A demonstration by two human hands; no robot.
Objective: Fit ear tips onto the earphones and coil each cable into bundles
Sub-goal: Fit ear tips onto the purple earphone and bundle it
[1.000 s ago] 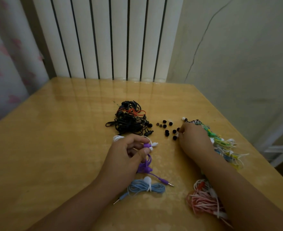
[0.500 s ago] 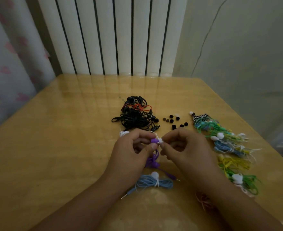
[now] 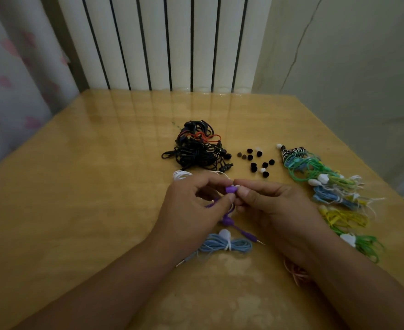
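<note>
Pinching a purple earphone (image 3: pixel 230 188) at the middle of the counter (image 3: pixel 96 191), the left hand (image 3: pixel 191 206) keeps a narrow grip on the bud while the right hand (image 3: pixel 270 206) brings thumb and forefinger against its nozzle, apparently pressing on a small white ear tip (image 3: pixel 237 186); whether the tip is seated cannot be told. From the bud, the purple cable (image 3: pixel 229 220) trails toward the person, its plug lying just beside a coiled blue bundle (image 3: pixel 227 245) tied with a white band. Beyond the bud lie loose ear tips (image 3: pixel 255 160), mostly black with a few pale ones, and farther left of them a tangled black earphone pile (image 3: pixel 196 151). To the right of the bud, a row of coloured bundles (image 3: pixel 327 186) in green, blue and yellow runs along the counter's edge, already wound. The step in hand looks to be fitting a tip; next would call for pushing it fully home, fitting the second bud, then winding the purple cable into a bundle of its own.
</note>
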